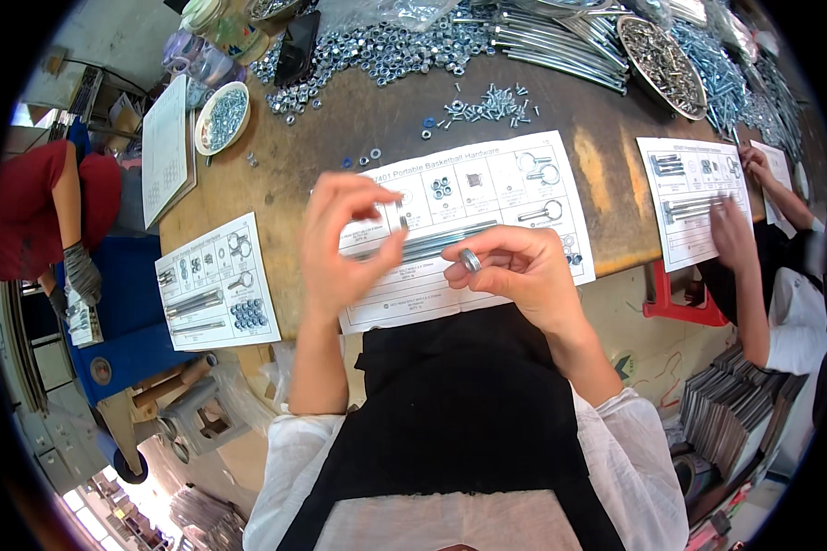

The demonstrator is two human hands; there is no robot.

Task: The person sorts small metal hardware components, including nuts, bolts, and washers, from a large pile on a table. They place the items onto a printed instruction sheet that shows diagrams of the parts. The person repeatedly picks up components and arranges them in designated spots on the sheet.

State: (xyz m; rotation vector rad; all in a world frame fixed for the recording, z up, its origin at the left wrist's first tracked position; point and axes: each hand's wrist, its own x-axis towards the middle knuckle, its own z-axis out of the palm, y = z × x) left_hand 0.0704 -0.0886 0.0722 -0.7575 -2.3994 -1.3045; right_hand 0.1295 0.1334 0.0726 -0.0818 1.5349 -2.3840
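Both my hands are raised over the printed hardware sheet (368, 317) at the table's front edge. My left hand (335, 243) is curved, with a small metal piece (402, 217) spanning the gap between thumb and forefinger; its exact kind is unclear. In my right hand (524, 275) a round metal washer (470, 260) is pinched between thumb and fingers. I cannot tell whether it is one washer or a few together. Long silver bolts (446, 241) lie across the sheet behind my hands. A few nuts (572, 253) sit at its right side, partly hidden by my right hand.
Piles of nuts (386, 55), small screws (492, 106) and long bolts (560, 46) cover the far table. A bowl of small parts (222, 118) stands left, a screw tray (662, 64) right. Other sheets (220, 285) hold hardware. Co-workers' hands (733, 237) show at both sides.
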